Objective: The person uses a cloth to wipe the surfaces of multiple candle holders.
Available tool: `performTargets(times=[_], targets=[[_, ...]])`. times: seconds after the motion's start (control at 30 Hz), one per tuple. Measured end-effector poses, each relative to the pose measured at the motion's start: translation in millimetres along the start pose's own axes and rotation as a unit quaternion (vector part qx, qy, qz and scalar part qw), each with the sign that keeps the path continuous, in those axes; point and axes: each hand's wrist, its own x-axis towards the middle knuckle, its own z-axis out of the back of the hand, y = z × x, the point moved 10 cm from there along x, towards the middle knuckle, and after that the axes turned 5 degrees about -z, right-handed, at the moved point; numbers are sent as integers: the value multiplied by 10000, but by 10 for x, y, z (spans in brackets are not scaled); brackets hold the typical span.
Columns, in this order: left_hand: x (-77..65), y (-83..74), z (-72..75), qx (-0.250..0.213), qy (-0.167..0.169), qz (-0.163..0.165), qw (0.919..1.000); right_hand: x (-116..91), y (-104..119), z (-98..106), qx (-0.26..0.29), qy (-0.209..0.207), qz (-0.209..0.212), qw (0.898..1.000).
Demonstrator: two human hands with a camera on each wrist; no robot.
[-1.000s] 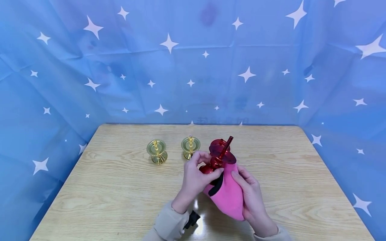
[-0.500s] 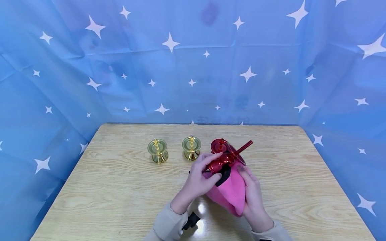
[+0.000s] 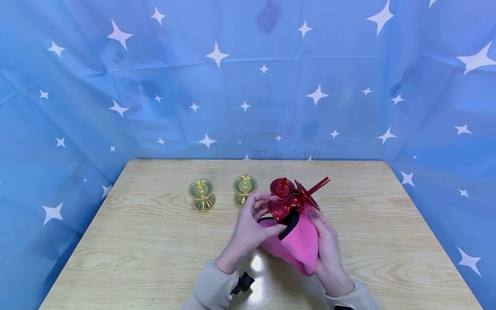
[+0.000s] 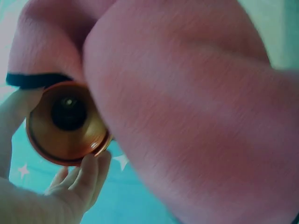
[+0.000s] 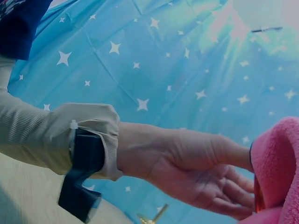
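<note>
A shiny red candle holder (image 3: 280, 210) lies tilted over a pink cloth (image 3: 301, 243) with black edging, its thin stem pointing up and right. My left hand (image 3: 248, 230) holds its flared base, fingers at the far side and thumb near the cloth's black edge. In the left wrist view the hollow underside of the base (image 4: 42, 128) faces the camera, between thumb and fingers. My right hand (image 3: 327, 247) grips the cloth from the right, thumb on top, just below the holder's dish. The cloth hides part of the holder in both wrist views.
Another red candle holder (image 3: 282, 188) stands just behind the held one. Two gold candle holders, one nearer (image 3: 245, 185) and one farther left (image 3: 201, 190), stand upright on the wooden table (image 3: 147, 241). A blue starred curtain (image 3: 232, 86) hangs behind and at both sides.
The held red candle holder has tipped over to the right, its stem now slanting lower. My left fingers have shifted from its middle to its base. The cloth has folded a little.
</note>
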Motion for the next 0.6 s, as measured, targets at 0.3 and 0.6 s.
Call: performTargets(times=[0.3,0.6], targets=[[-15,-36,-4,-838,-629,-434,9936,-94,143,17,-996,-854,821,9879],[-35,70,21,-1894,-1121,-53,9755,-442,437,-447,-2841,215,3909,8752]])
